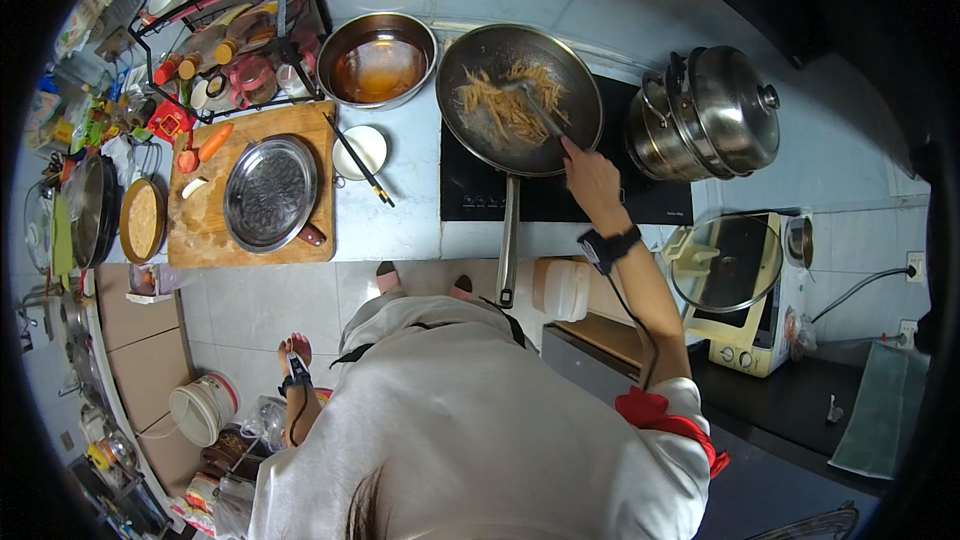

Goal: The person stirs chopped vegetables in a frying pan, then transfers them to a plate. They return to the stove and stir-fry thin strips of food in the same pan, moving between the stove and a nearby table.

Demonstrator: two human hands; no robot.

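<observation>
My right hand [594,184] grips the handle of a metal spatula [541,111], whose blade rests among brown shredded food [506,109] in a wok [465,139]. The wok stands on a black induction cooktop [480,187], its long metal handle [510,240] pointing towards me. My left hand [295,347] hangs low at my left side, away from the counter, with fingers a little curled and nothing visible in it. Left of the wok are a metal bowl of amber liquid [379,67] and a white bowl [369,151] with dark chopsticks [352,154] across it.
A steel steamer pot [705,116] stands right of the wok. On the wooden cutting board [195,232] lie a metal plate [270,193], a knife handle [311,235] and a carrot [216,142]. A black rack [289,30] holds jars. At right, a glass lid [726,262] leans by a microwave oven [742,349].
</observation>
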